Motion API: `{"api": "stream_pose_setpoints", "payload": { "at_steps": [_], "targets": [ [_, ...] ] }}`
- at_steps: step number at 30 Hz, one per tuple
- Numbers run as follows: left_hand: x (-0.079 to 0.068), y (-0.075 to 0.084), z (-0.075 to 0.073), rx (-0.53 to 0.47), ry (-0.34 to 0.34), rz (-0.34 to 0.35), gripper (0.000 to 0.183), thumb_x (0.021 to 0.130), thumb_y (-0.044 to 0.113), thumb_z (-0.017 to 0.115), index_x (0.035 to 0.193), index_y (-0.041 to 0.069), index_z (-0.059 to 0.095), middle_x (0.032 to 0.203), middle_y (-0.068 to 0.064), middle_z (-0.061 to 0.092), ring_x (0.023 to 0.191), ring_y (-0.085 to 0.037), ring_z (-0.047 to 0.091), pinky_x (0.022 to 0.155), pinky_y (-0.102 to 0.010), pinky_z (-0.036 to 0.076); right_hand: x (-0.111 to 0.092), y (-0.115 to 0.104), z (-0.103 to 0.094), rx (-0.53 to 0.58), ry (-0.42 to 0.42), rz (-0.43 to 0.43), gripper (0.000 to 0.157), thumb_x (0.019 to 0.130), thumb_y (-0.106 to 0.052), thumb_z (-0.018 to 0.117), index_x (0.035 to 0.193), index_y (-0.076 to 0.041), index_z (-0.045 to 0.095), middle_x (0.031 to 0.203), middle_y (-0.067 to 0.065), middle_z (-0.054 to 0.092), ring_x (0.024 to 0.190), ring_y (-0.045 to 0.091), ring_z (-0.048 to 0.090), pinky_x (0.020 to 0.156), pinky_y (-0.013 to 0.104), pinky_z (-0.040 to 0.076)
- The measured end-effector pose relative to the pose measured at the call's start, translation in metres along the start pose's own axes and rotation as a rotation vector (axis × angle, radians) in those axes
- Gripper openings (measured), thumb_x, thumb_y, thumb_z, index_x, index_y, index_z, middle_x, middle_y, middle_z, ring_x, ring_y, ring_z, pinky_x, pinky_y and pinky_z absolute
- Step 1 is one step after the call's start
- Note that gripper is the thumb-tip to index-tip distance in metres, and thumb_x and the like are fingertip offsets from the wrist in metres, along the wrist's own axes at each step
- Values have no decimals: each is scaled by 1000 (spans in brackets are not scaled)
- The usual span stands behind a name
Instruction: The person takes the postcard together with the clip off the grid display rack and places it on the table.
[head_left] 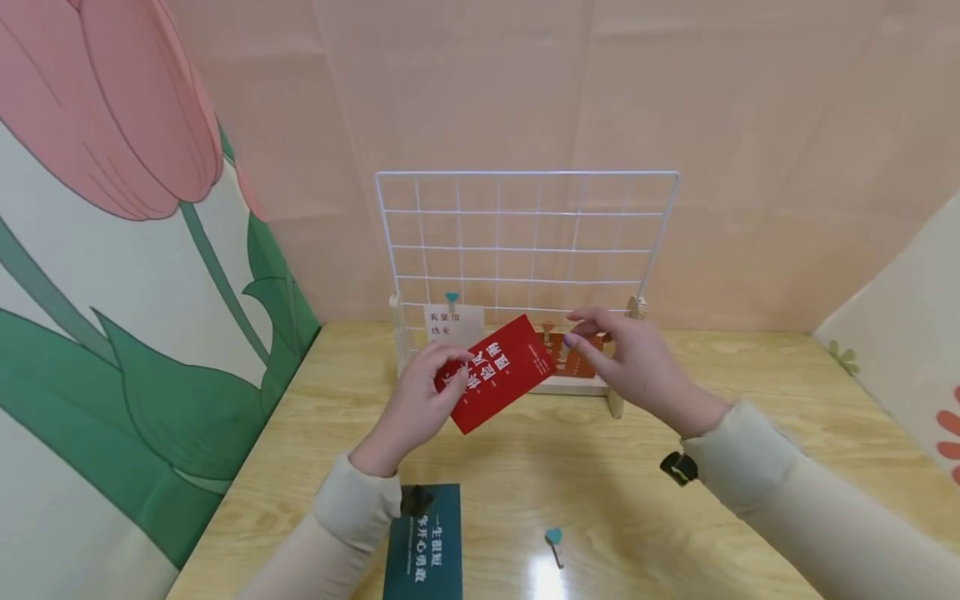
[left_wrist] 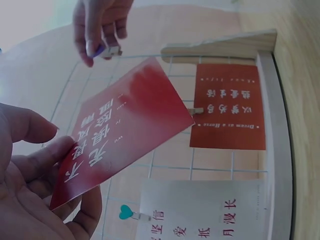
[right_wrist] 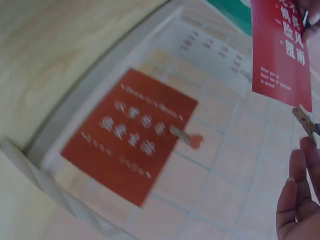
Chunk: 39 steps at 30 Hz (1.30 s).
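One red card point(head_left: 506, 379) shows in the head view, tilted in front of a white wire grid point(head_left: 525, 172), one end pinched by the left hand point(head_left: 420, 396). The right hand point(head_left: 633, 354) pinches a small clip with a purple heart point(head_left: 568, 342) just beyond the card's other end. A white card point(head_left: 472, 319) and an orange card point(head_left: 577, 365) are clipped low on the grid. On the table point(head_left: 637, 517) lie a dark green card point(head_left: 425, 546) and a loose clip with a blue heart point(head_left: 553, 537). With both hands raised, a slack pinch could drop card or clip onto the tabletop.

From the left wrist, thumb and fingers grip the red card near its lower corner only, leaving most of it unsupported. It could swivel or bend if the free end is pushed, and a tighter squeeze might crease it. A gap shows between card and clip. The free corner sits in line with the orange card's clip point(left_wrist: 196, 111); moving carelessly toward the grid might knock that one loose.

From the right wrist, the clip's tip overlaps the red card's corner, though I cannot tell contact here. Only fingertips hold the clip, so it could twist and bite crookedly, or slip free.
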<state>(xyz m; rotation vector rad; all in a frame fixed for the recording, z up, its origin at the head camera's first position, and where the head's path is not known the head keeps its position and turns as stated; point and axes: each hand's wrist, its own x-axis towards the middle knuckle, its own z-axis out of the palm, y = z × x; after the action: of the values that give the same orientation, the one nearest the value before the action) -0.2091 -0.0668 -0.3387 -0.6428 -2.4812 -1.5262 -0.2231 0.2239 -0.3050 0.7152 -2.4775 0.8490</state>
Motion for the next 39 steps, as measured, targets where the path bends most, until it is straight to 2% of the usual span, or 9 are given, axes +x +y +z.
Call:
{"api": "stream_pose_setpoints", "payload": {
  "at_steps": [3, 6, 11, 15, 21, 28, 30, 34, 39],
  "targets": [
    [-5, -4, 0, -13, -12, -38, 28, 98, 6, 66, 126, 4, 67, 134, -11, 58, 119, -28, 54, 84, -44, 60, -10, 1, 7, 24, -33, 19, 27, 98, -11, 73, 122, -1, 68, 99, 6, 76, 85, 23, 70, 67, 38, 57],
    [-10, -10, 0, -13, -27, -71, 26, 97, 6, 68, 124, 4, 68, 133, -11, 59, 119, -28, 54, 83, -44, 60, -18, 5, 14, 49, -70, 29, 20, 98, -11, 73, 115, -2, 71, 98, 2, 76, 86, 20, 70, 70, 37, 58],
    [-22, -18, -4, 10, -42, -135, 24, 97, 9, 70, 120, 9, 71, 128, -6, 61, 115, -25, 56, 82, -42, 60, -31, 10, 21, 117, -153, 111, 9, 100, -14, 70, 104, -8, 75, 91, -5, 72, 76, 13, 63, 66, 31, 54],
    [-29, -24, -7, 21, -53, -175, 22, 97, 9, 69, 119, 10, 72, 125, -6, 62, 112, -26, 57, 81, -41, 60, -40, 12, 25, 168, -194, 152, 9, 102, -14, 67, 102, -8, 74, 84, -6, 67, 69, 13, 55, 60, 28, 49],
    [-37, -34, -9, 34, -69, -242, 22, 96, 10, 71, 118, 9, 72, 125, -7, 63, 111, -26, 58, 78, -39, 61, -51, 13, 33, 209, -245, 185, 9, 103, -17, 67, 100, -12, 74, 84, -7, 66, 69, 13, 53, 59, 27, 47],
    [-45, -42, -14, 77, -116, -318, 22, 97, 13, 71, 119, 10, 72, 121, -7, 64, 108, -26, 58, 78, -39, 61, -67, 17, 45, 215, -324, 150, 9, 103, -19, 66, 96, -16, 72, 86, -10, 67, 71, 7, 54, 59, 26, 46],
    [-47, -45, -15, 98, -139, -348, 22, 98, 15, 71, 120, 11, 72, 120, -6, 64, 109, -26, 57, 79, -40, 61, -73, 17, 49, 209, -371, 125, 10, 103, -18, 66, 97, -16, 72, 86, -9, 69, 72, 5, 55, 59, 26, 47],
    [-49, -52, -15, 150, -181, -360, 18, 99, 17, 70, 117, 14, 74, 117, -3, 65, 106, -24, 58, 83, -40, 60, -85, 16, 58, 218, -491, 91, 11, 103, -19, 64, 97, -15, 72, 87, -8, 70, 78, 2, 60, 64, 26, 51],
    [-53, -61, -15, 188, -235, -368, 18, 98, 15, 71, 115, 13, 73, 113, -2, 66, 102, -22, 59, 87, -42, 58, -98, 15, 72, 252, -609, 103, 12, 102, -20, 66, 92, -15, 71, 82, -16, 64, 75, -1, 57, 66, 25, 51]
  ]
}}
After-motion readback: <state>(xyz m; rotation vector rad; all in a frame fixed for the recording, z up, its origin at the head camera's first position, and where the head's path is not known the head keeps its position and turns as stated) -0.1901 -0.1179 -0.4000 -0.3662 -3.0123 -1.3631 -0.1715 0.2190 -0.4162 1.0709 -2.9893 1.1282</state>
